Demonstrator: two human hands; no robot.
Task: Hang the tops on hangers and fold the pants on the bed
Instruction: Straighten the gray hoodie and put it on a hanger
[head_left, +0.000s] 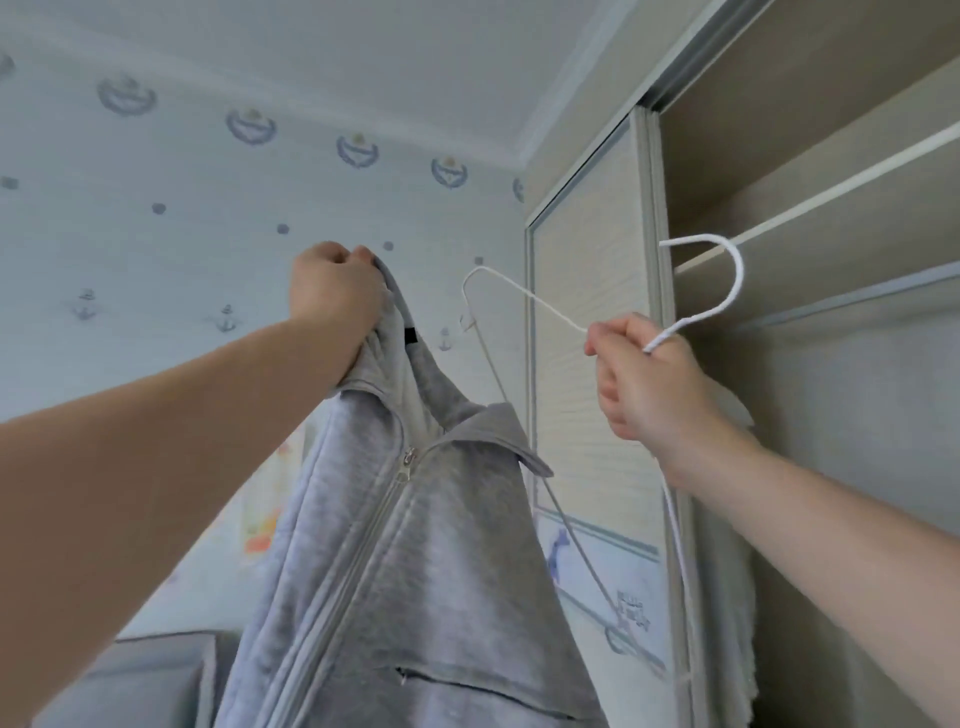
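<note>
Grey zip top (415, 545) hangs in the air left of the wardrobe (587, 338), zipper closed. Left hand (335, 301) has its fingers bunched tight on the collar, holding it high so the body drops straight and the neck stays reachable. White wire hanger (524, 296) sits between top and wardrobe; right hand (644, 384) has its fingers closed round the neck below the hook, hook tip up by the wardrobe rail (831, 195). One hanger arm points toward the collar (likely lining up to feed a shoulder in). Top not on the hanger yet.
</note>
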